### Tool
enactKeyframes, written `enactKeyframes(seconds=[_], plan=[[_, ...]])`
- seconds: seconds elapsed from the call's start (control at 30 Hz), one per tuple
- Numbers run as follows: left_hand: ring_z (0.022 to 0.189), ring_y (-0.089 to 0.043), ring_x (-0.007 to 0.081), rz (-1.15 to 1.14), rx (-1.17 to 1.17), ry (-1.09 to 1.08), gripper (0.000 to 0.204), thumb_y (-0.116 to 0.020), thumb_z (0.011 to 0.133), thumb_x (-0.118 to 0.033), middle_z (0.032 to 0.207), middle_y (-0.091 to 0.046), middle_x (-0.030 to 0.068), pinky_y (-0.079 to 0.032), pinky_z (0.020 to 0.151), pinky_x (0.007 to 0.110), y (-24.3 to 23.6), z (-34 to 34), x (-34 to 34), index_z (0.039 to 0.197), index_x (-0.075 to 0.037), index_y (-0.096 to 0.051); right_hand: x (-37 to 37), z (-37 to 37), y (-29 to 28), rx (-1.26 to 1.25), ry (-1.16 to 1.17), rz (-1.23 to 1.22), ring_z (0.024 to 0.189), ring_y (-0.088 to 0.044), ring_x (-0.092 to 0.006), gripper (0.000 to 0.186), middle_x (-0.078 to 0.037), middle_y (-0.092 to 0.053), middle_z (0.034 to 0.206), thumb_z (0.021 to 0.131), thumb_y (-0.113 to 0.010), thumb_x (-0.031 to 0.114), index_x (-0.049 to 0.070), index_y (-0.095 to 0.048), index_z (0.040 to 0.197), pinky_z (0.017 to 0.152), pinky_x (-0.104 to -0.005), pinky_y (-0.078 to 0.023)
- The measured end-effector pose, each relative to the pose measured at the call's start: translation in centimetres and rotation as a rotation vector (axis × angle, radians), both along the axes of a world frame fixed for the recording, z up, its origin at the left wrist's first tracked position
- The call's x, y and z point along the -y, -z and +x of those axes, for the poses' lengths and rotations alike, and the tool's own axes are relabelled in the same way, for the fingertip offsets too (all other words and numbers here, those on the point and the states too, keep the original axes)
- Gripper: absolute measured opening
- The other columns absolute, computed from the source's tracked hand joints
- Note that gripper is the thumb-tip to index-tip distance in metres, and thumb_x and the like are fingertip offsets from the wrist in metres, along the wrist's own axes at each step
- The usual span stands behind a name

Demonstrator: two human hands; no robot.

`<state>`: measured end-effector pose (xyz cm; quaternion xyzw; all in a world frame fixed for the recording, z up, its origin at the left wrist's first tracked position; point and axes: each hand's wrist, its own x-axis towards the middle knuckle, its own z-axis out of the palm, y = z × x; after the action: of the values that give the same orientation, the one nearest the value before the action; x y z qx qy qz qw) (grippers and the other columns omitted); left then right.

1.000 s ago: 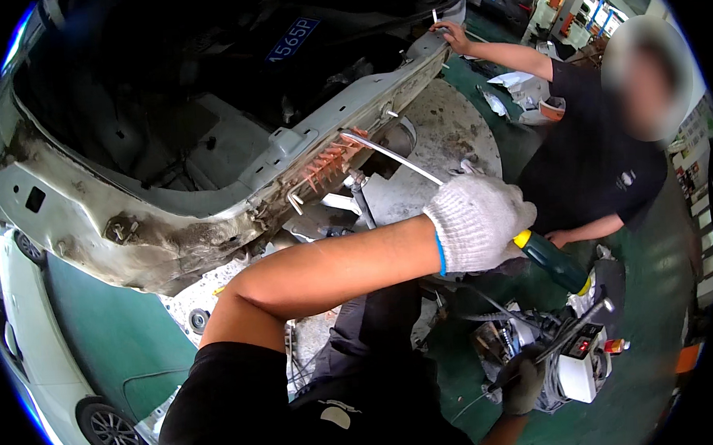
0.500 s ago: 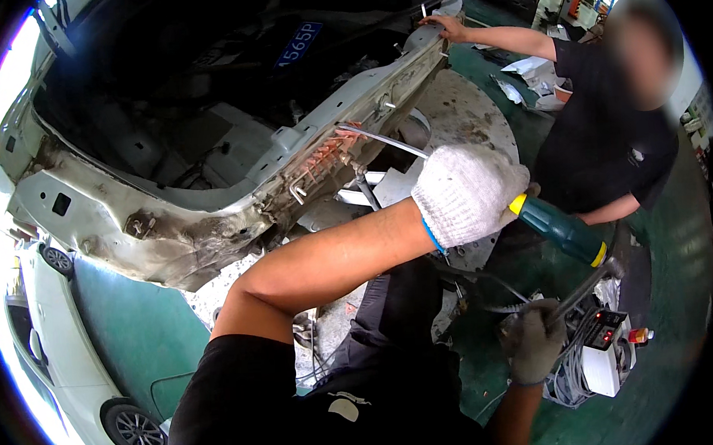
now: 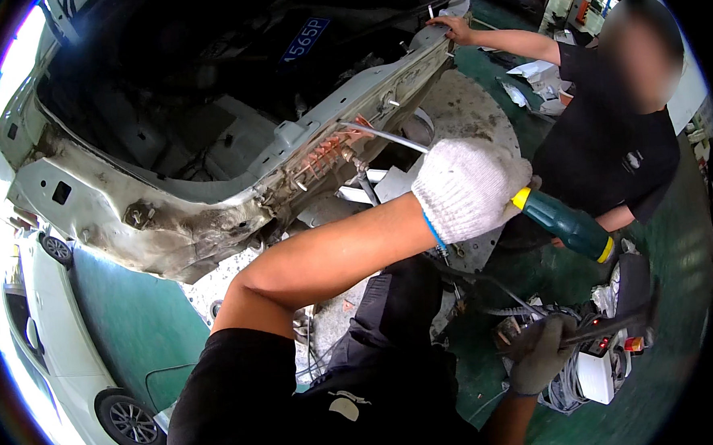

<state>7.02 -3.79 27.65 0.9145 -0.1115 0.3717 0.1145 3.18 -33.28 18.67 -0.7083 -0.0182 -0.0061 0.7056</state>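
Observation:
My left hand, in a white knit glove, is closed around a large screwdriver with a green handle and yellow bands. Its metal shaft slants up and left to a coppery orange strip on the rear edge of a stripped car body. The tip's exact contact cannot be made out. Lower right, my right hand, in a grey glove, grips a hammer blurred by motion. The hammer is below the handle's end and apart from it.
At the back right a person in black rests one hand on the car body's edge. Cables, a box with a lit display and other gear lie below my right hand. A white car stands at left on green floor.
The hammer has swung down and away from the screwdriver's handle end, where it was half a second ago. My left hand and the screwdriver have hardly moved.

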Motion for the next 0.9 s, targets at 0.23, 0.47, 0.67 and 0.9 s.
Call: enactKeyframes(seconds=[0.23,0.47,0.67,0.9], plan=[[0.077,-0.069,0.0309,-0.016,0.011,0.026,0.027,-0.080,0.071,-0.032,0.080,-0.065,0.0073,-0.056,0.066,0.042,0.3,-0.5,0.1,0.088,-0.015,-0.070,-0.8,0.1,1.2,-0.056,-0.136,-0.038,0.047,-0.045,-0.0099,0.006,-0.002,-0.054,0.067,0.098,-0.058,0.012,0.007,-0.060,0.095,0.044,-0.0257,-0.035],[0.075,-0.069,0.0314,-0.035,0.004,0.043,0.028,-0.081,0.070,-0.032,0.079,-0.065,0.0082,-0.056,0.065,0.042,-0.2,-1.2,-0.3,0.088,-0.014,-0.069,2.8,3.5,-1.5,0.424,-0.262,0.362,0.056,-0.045,-0.0084,0.031,0.002,-0.046,0.070,0.103,-0.052,0.031,0.002,-0.054,0.092,0.050,-0.0229,-0.035],[0.073,-0.069,0.0309,-0.032,-0.044,0.047,0.026,-0.081,0.070,-0.031,0.078,-0.065,0.0083,-0.056,0.062,0.043,0.1,-0.9,0.6,0.087,-0.014,-0.069,-1.3,0.7,3.0,0.015,0.015,-0.158,0.054,-0.045,-0.0111,0.019,0.001,-0.047,0.062,0.101,-0.058,0.017,0.006,-0.057,0.085,0.051,-0.0294,-0.038],[0.073,-0.069,0.0311,-0.034,-0.036,0.024,0.026,-0.081,0.071,-0.030,0.078,-0.065,0.0086,-0.056,0.064,0.043,0.6,-1.4,0.1,0.087,-0.014,-0.069,-2.1,0.1,-1.1,-0.047,0.005,-0.019,0.057,-0.048,-0.0097,0.021,-0.001,-0.051,0.064,0.098,-0.061,0.015,0.007,-0.058,0.079,0.053,-0.0265,-0.037]])
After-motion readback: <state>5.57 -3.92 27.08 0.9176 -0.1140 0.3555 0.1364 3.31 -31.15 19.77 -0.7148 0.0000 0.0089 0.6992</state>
